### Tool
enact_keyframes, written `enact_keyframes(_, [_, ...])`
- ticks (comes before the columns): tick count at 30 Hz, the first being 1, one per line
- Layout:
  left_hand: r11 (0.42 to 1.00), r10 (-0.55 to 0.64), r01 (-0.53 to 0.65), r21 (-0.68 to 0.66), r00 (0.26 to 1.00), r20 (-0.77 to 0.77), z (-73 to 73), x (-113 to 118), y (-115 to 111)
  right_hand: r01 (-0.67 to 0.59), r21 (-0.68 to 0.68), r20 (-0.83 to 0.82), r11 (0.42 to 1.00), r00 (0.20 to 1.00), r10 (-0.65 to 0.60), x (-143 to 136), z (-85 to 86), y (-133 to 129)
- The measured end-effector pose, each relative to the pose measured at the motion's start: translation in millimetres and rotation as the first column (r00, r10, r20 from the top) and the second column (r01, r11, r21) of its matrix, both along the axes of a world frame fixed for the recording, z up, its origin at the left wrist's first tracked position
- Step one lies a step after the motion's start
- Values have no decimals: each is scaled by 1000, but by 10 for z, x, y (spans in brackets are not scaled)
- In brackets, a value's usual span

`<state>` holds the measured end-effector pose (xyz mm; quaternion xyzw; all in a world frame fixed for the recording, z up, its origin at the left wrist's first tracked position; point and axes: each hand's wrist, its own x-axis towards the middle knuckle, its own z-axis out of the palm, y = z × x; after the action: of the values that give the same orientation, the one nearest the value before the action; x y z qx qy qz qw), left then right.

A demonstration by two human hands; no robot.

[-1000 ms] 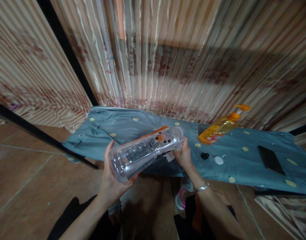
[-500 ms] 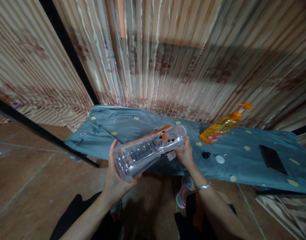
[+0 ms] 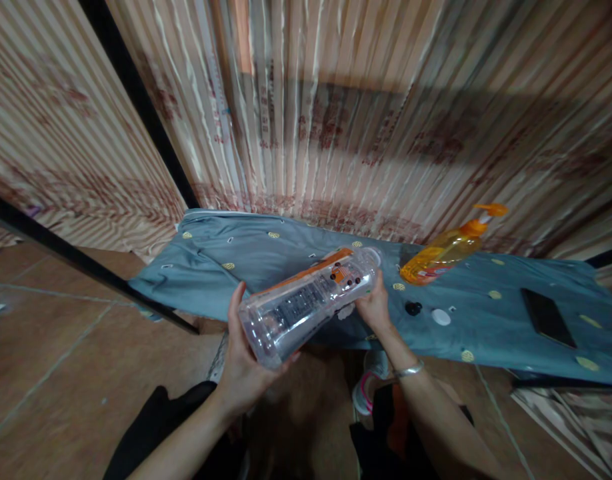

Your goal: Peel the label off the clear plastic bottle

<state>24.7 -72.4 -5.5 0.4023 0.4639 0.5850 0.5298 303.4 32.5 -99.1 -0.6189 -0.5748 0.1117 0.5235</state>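
Left hand point(image 3: 251, 370) cups the clear bottle's point(image 3: 309, 303) base, right hand point(image 3: 376, 308) wraps its neck, above the blue cloth's point(image 3: 236, 247) near edge. Beyond, bare cloth spans the left corner; the pump bottle point(image 3: 441, 257) stands near the far edge.

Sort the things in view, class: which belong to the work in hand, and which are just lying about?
In hand:
- clear bottle, left hand at its base, right hand near its neck

Lying about, seemingly:
- pump bottle
- phone
- black piece and white disc, though these may belong to the work
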Motion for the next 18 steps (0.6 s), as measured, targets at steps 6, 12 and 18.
enact_keyframes(6, [997,-81,82,9,996,-24,-46,-73,38,0,-2,24,1000,1000,0,-5,6,2])
enact_keyframes(12, [993,-82,90,76,992,-96,-54,-65,47,-8,-19,52,1000,999,9,-2,0,1])
enact_keyframes(18, [993,-29,46,112,988,-150,-27,-61,60,3,-51,49,999,999,-1,-16,-14,8])
